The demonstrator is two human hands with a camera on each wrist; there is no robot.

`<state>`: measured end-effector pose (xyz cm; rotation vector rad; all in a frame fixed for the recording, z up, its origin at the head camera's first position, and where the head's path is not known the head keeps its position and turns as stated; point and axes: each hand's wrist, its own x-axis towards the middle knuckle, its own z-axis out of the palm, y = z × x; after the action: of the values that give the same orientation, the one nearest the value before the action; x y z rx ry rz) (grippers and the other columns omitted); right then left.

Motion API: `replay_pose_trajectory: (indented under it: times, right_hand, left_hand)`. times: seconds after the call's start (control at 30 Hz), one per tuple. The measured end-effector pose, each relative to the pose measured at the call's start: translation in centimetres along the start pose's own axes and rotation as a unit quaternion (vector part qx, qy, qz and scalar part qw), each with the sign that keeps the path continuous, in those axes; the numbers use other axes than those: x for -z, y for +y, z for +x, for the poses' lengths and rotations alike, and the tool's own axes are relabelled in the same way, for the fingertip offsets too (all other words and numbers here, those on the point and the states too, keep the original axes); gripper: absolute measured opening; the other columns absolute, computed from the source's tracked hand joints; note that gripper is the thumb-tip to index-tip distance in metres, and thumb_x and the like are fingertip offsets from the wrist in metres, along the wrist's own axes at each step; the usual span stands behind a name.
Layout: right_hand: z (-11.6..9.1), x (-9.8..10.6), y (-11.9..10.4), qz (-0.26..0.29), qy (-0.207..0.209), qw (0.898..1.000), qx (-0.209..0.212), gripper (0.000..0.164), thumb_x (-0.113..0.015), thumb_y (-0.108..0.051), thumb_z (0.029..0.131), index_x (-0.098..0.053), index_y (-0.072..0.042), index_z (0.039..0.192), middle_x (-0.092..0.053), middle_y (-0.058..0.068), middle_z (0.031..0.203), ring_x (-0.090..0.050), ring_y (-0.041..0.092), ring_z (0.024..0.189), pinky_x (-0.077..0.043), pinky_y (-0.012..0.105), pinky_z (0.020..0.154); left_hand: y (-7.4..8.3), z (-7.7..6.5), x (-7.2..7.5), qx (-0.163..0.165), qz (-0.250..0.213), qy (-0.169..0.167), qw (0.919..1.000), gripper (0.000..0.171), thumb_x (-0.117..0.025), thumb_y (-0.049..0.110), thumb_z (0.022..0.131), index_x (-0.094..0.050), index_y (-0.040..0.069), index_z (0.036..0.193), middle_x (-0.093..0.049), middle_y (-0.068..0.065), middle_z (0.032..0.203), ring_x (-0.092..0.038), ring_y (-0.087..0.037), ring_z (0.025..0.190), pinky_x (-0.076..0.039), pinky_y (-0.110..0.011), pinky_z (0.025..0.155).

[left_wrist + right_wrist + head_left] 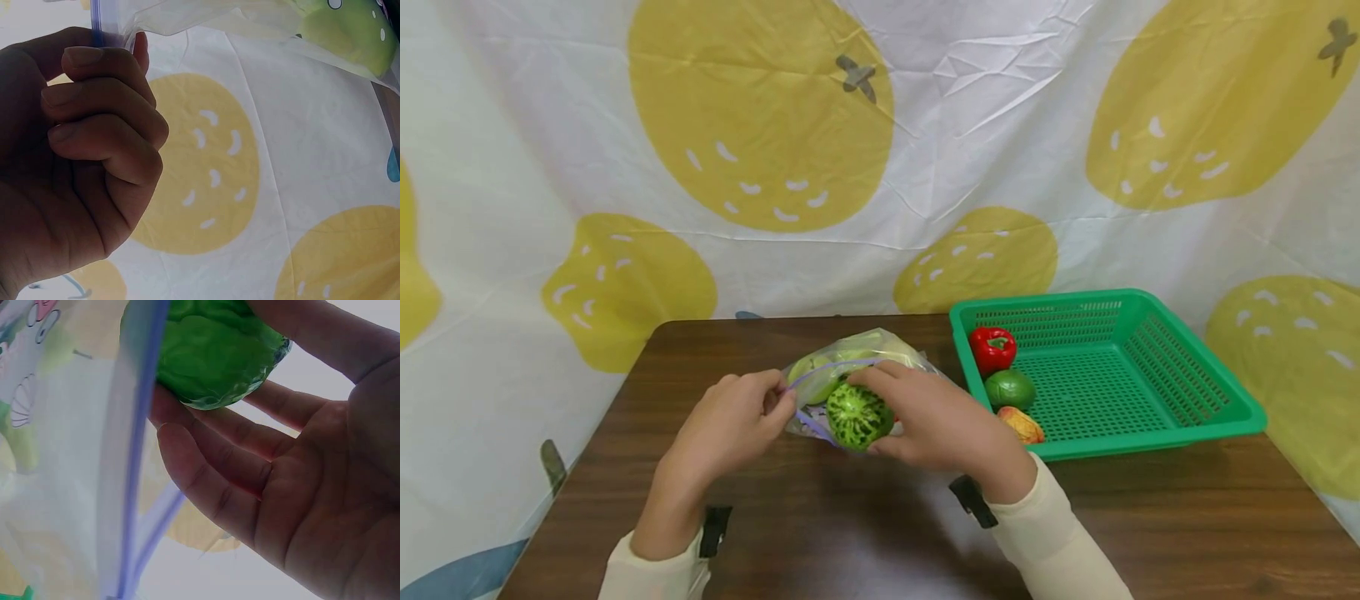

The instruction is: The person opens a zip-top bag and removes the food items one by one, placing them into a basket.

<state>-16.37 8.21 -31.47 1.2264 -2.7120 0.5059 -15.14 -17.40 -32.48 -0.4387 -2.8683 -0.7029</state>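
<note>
A clear zip bag (887,343) with a purple zip strip (139,444) lies on the table, its mouth apart and toward me. My left hand (726,425) pinches the left end of that mouth between thumb and forefinger, other fingers curled in, as the left wrist view shows. Around a round, dark-streaked green cabbage-like vegetable (856,417), my right hand (936,417) curls its fingers and thumb, holding it at the bag's mouth. Through the plastic shows a pale green item (808,375). Something red is mostly hidden behind the right hand.
To the right stands a green mesh basket (1150,443). Along its left side sit a red bell pepper (992,350), a dark green avocado-like item (1010,389) and an orange-yellow fruit (1021,425). The brown table (760,517) meets a lemon-print cloth (820,275) behind.
</note>
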Motion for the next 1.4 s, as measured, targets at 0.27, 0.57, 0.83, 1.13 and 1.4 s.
replay_pose_trajectory:
  times: [0.27,0.57,0.83,1.13,1.4]
  right_hand:
    - [-0.9,0.9,-0.6,0.014,0.007,1.000,0.005,0.070,-0.085,-0.028,0.079,-0.053,-0.018,0.140,-0.058,-0.004,0.128,-0.062,0.012,0.094,-0.053,0.031,0.085]
    - [-1.5,1.9,-0.8,0.050,0.048,0.998,0.003,0.073,-0.086,-0.030,0.078,-0.050,-0.016,0.140,-0.054,-0.004,0.125,-0.059,0.006,0.080,-0.052,0.022,0.074]
    - [-2.1,2.8,-0.5,0.061,0.091,0.994,-0.008,0.080,-0.087,-0.034,0.077,-0.046,-0.018,0.144,-0.047,-0.003,0.120,-0.056,0.007,0.095,-0.053,0.026,0.081]
    - [-3.3,4.4,0.9,0.020,0.114,0.993,-0.023,0.078,-0.086,-0.026,0.078,-0.046,-0.017,0.146,-0.047,-0.002,0.130,-0.057,0.011,0.104,-0.053,0.030,0.085]
    - [-4.6,7.2,2.2,-0.031,0.089,0.995,-0.031,0.081,-0.085,-0.021,0.079,-0.043,-0.014,0.148,-0.048,0.000,0.136,-0.055,0.012,0.089,-0.050,0.031,0.079]
  left_hand:
    - [0.1,0.0,0.0,0.000,0.002,0.000,1.0000,0.016,-0.056,0.020,0.096,-0.063,0.014,0.083,-0.050,0.005,0.061,-0.044,-0.012,0.053,-0.036,-0.030,0.052]
    - [0.2,-0.1,0.1,0.004,0.000,0.001,1.0000,0.015,-0.057,0.019,0.095,-0.062,0.014,0.081,-0.049,0.005,0.061,-0.044,-0.012,0.054,-0.036,-0.030,0.052]
    - [0.2,-0.1,0.2,0.006,0.001,-0.003,1.0000,0.016,-0.056,0.020,0.095,-0.063,0.014,0.082,-0.049,0.005,0.061,-0.044,-0.012,0.054,-0.036,-0.030,0.053]
    - [0.3,-0.1,0.2,0.014,0.001,-0.010,0.9999,0.016,-0.056,0.020,0.096,-0.064,0.013,0.083,-0.053,0.004,0.062,-0.046,-0.012,0.054,-0.038,-0.030,0.053]
    - [0.2,-0.1,0.2,0.011,0.001,-0.006,0.9999,0.016,-0.056,0.019,0.095,-0.064,0.013,0.084,-0.054,0.005,0.063,-0.046,-0.012,0.054,-0.038,-0.030,0.053]
